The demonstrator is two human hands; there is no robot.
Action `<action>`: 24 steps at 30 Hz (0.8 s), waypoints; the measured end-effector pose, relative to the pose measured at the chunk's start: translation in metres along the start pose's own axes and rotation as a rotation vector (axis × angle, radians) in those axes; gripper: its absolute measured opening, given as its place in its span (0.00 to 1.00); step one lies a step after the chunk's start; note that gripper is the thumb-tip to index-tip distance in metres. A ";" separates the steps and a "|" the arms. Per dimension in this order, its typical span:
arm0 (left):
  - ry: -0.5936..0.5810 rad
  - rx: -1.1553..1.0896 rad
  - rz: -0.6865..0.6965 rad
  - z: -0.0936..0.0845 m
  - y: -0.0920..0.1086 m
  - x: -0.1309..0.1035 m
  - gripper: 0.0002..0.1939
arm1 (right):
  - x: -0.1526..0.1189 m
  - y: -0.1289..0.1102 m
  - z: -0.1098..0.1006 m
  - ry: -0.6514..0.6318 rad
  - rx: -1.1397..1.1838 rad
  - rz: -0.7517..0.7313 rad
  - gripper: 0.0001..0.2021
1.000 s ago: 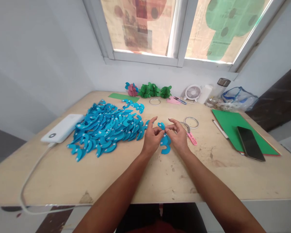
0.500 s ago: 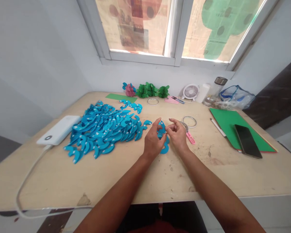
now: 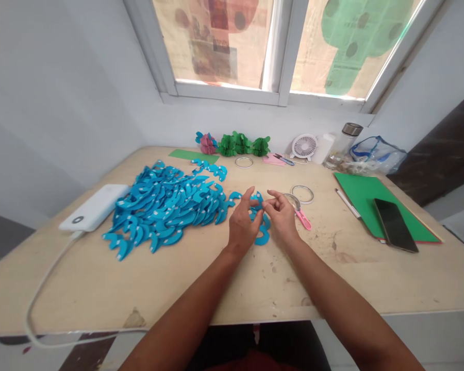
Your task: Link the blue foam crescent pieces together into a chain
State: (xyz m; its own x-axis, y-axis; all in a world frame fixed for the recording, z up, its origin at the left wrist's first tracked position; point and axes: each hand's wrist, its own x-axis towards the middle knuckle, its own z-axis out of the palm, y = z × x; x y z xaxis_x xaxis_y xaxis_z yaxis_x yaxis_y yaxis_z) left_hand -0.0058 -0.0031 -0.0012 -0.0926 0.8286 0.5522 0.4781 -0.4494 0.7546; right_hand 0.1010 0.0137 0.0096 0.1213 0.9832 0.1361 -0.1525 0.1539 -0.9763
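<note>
My left hand (image 3: 243,220) is partly closed on a curved blue paper cutout (image 3: 257,197), its index finger pointing up and its thumb bent towards the right. Close beside it, my right hand (image 3: 282,215) pinches thumb and index finger together at the cutout's right side. What lies in that pinch is too small to make out. Under the hands, further blue cutouts (image 3: 262,237) lie on the table. A large heap of blue paper cutouts (image 3: 170,201), many bearing small white squares, spreads to the left.
A white power bank (image 3: 95,207) with a cable lies left. At right are a pink-handled tool (image 3: 303,219), a ring (image 3: 312,195), a pen (image 3: 348,203), green sheets (image 3: 365,201) and a phone (image 3: 395,225). Paper figures (image 3: 234,145), a fan (image 3: 304,147) and a bottle (image 3: 346,141) stand behind.
Both hands have shifted very slightly, and the blue cutout between them sits a little lower and more hidden. The heap and other items have stayed put.
</note>
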 end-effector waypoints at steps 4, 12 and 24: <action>-0.012 -0.154 -0.090 -0.002 0.006 0.003 0.22 | -0.001 -0.002 0.000 -0.012 0.064 0.024 0.20; 0.018 -0.278 -0.152 -0.002 0.007 0.005 0.23 | -0.001 -0.003 0.000 -0.018 0.071 0.043 0.21; 0.013 -0.333 -0.212 -0.003 0.007 0.006 0.21 | 0.000 -0.003 0.000 0.002 0.093 0.060 0.20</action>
State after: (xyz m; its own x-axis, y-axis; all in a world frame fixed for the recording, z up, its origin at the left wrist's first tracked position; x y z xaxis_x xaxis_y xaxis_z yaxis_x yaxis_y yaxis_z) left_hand -0.0055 -0.0021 0.0080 -0.1707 0.9112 0.3749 0.1383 -0.3545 0.9248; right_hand 0.1016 0.0128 0.0129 0.1114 0.9908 0.0769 -0.2496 0.1028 -0.9629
